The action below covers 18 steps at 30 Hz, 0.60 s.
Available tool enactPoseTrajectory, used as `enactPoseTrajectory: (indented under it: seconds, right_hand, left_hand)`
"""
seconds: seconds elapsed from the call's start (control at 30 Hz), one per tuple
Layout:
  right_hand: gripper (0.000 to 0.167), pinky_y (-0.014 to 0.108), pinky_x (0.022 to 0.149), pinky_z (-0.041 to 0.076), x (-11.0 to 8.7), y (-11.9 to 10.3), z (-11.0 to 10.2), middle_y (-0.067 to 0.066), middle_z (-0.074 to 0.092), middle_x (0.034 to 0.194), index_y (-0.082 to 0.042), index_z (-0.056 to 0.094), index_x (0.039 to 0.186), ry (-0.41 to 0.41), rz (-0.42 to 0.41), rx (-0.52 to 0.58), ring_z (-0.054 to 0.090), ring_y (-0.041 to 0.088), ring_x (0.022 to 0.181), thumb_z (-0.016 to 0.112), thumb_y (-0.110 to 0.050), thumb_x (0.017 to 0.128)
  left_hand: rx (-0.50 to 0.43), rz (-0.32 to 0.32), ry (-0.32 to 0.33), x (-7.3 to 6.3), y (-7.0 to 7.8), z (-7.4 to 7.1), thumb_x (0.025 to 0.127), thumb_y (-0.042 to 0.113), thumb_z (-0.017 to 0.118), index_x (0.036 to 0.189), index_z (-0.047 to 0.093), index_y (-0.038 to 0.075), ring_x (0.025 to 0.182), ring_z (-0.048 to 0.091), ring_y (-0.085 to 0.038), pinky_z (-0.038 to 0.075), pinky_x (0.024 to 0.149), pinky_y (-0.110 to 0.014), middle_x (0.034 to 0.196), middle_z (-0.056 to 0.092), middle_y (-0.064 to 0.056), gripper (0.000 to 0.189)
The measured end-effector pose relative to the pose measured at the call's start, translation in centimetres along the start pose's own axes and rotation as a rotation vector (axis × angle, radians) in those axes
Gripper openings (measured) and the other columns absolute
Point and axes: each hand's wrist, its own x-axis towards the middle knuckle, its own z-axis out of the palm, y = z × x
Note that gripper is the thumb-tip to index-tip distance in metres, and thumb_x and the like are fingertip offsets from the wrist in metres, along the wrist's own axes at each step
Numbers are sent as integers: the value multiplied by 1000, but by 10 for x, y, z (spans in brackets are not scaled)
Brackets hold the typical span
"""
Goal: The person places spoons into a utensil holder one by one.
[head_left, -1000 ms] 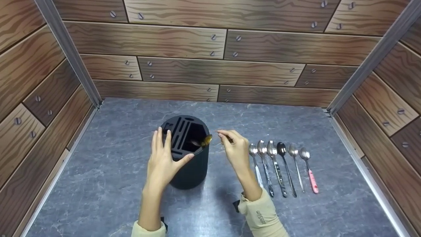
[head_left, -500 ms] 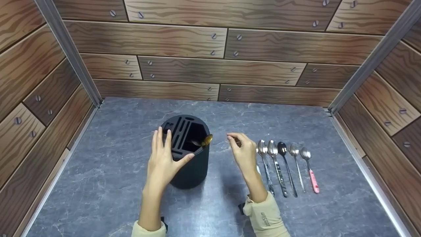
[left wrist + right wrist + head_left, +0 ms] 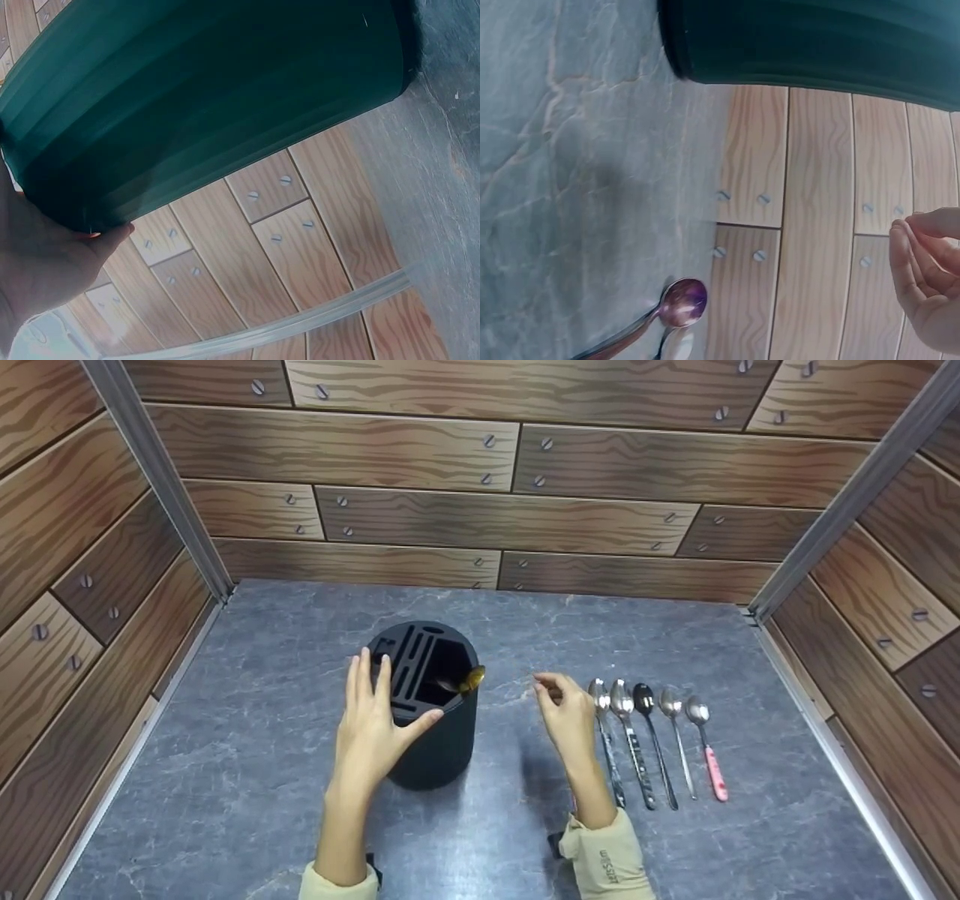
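A round, dark knife block (image 3: 435,754) with a slotted top stands left of centre. My left hand (image 3: 370,727) rests against its near left upper side, fingers straight and thumb spread; in the left wrist view the thumb shows at the block's dark green wall (image 3: 225,97). A gold spoon (image 3: 474,679) leans out of the large opening in the top. My right hand (image 3: 568,720) hovers over the table, fingers loosely curled with nothing between them. Just right of it lies a row of several spoons, the nearest with a patterned handle (image 3: 611,772). The hand and forearm cover part of the row's left end.
Farther along the row are a black spoon (image 3: 644,701), a plain silver spoon (image 3: 673,705) and one with a pink handle (image 3: 715,772). Wood-patterned walls (image 3: 420,517) close off the back and both sides of the grey marbled table (image 3: 247,750).
My right hand has moved right, away from the knife block, toward the row of spoons, and now hides the leftmost one. The left hand and the block have stayed put.
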Motion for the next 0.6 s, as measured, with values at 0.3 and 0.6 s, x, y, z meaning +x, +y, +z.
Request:
enactPoseTrajectory:
  seconds: [0.3,0.6]
  right_hand:
    - [13,35,62,51,-10,16,-2,9,65,76,2,68,88,-27,104,-85,63,22,66,68,5,75]
    - [14,39,65,51,-24,34,-7,14,66,79,4,67,88,-29,213,-147,64,27,68,68,5,74]
  left_hand:
    - [7,6,7,1,-1,0,71,74,52,145,25,3,137,1,-29,40,89,-53,151,6,-16,105]
    - [-9,19,24,0,-2,1,73,71,54,144,26,2,137,1,-29,41,88,-53,151,7,-15,103]
